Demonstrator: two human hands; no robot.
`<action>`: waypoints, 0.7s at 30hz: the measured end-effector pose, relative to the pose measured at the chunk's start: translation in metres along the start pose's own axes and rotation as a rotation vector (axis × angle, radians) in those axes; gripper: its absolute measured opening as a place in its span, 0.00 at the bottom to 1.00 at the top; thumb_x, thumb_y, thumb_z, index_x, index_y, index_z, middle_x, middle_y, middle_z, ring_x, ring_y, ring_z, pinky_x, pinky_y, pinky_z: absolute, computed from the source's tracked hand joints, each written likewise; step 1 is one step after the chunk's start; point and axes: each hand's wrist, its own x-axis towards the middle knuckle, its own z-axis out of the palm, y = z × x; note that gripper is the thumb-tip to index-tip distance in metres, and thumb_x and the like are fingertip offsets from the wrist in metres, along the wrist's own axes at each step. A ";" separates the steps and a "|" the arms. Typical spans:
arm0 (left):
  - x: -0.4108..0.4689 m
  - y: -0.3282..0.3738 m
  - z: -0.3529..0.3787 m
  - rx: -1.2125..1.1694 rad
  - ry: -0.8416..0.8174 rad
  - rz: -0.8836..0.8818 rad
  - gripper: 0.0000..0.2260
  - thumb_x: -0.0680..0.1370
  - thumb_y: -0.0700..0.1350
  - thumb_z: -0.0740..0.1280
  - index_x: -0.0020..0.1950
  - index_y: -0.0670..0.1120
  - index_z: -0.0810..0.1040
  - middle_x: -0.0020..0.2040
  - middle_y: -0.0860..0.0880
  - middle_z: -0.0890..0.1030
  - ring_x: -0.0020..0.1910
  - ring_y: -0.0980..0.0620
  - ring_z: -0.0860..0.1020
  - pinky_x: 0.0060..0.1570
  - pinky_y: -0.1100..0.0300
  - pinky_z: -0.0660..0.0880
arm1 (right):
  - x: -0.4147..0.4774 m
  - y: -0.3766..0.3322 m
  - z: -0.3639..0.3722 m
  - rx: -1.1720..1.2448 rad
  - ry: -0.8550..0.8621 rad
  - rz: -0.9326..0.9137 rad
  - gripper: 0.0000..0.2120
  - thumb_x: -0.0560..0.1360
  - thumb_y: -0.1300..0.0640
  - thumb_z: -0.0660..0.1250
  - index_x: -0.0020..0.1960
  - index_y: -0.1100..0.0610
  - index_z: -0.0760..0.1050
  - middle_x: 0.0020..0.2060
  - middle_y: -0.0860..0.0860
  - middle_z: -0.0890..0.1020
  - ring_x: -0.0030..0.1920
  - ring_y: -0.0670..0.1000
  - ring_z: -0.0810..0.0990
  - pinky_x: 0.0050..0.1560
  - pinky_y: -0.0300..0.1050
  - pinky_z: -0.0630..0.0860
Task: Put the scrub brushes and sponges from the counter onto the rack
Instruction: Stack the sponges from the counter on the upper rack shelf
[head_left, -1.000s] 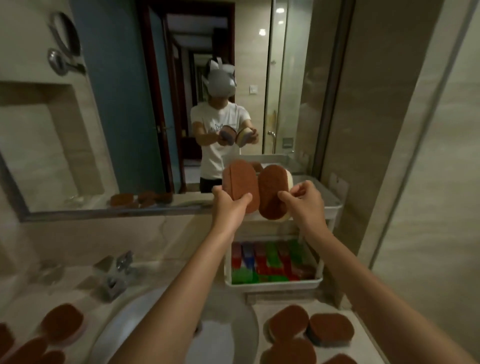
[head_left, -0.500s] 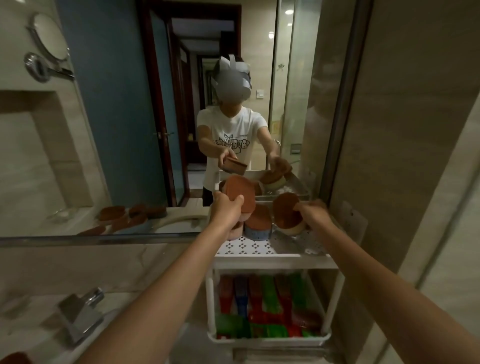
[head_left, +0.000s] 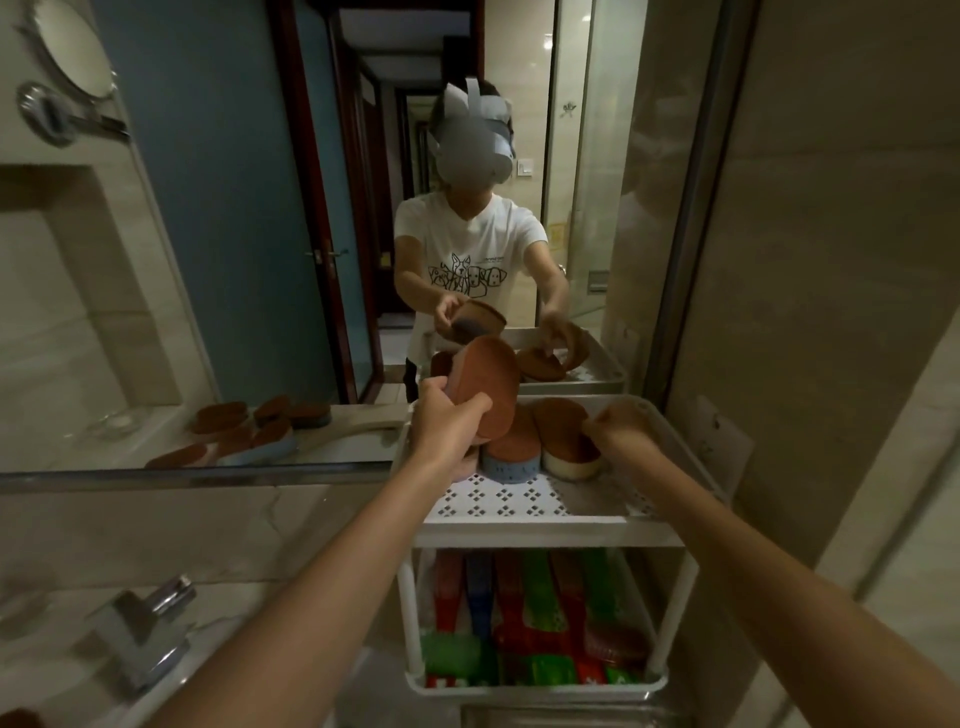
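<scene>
A white two-tier rack (head_left: 524, 522) stands at the counter's right end, against the mirror. My left hand (head_left: 448, 422) grips a brown-topped scrub brush (head_left: 491, 391), tilted on edge above the top shelf's left side. My right hand (head_left: 621, 427) holds a cream-bodied brown-topped sponge (head_left: 563, 441) that sits on the top shelf. Between them a blue-bodied brush (head_left: 509, 453) stands on the shelf. Another brown one is partly hidden behind my left hand.
The lower shelf (head_left: 535, 680) holds several red, green and blue packets. A chrome tap (head_left: 143, 631) stands at the lower left. The mirror (head_left: 234, 234) shows more brushes lying on the counter. A beige wall closes the right side.
Both hands moved down and forward from in front of the mirror to the rack's top shelf. The right hand's sponge now sits on the shelf; the left one hangs tilted above it.
</scene>
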 end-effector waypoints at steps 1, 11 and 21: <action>-0.001 0.002 0.001 -0.035 -0.027 -0.014 0.17 0.77 0.39 0.64 0.64 0.44 0.66 0.47 0.49 0.73 0.45 0.52 0.74 0.35 0.64 0.71 | -0.004 -0.001 -0.001 -0.019 0.007 -0.021 0.16 0.78 0.57 0.61 0.63 0.63 0.69 0.59 0.60 0.77 0.59 0.58 0.77 0.61 0.51 0.73; -0.014 0.017 0.022 0.122 -0.159 0.112 0.16 0.74 0.42 0.69 0.58 0.46 0.66 0.54 0.48 0.74 0.55 0.48 0.75 0.53 0.55 0.75 | -0.059 -0.037 -0.029 0.447 -0.045 -0.149 0.17 0.79 0.54 0.59 0.64 0.60 0.73 0.52 0.55 0.79 0.47 0.49 0.78 0.40 0.36 0.72; -0.015 0.024 0.058 0.521 -0.378 0.350 0.26 0.70 0.40 0.73 0.65 0.42 0.68 0.61 0.43 0.75 0.61 0.46 0.75 0.55 0.57 0.74 | -0.060 -0.035 -0.055 0.358 -0.136 -0.096 0.29 0.75 0.51 0.66 0.72 0.60 0.63 0.59 0.56 0.77 0.55 0.53 0.77 0.55 0.45 0.77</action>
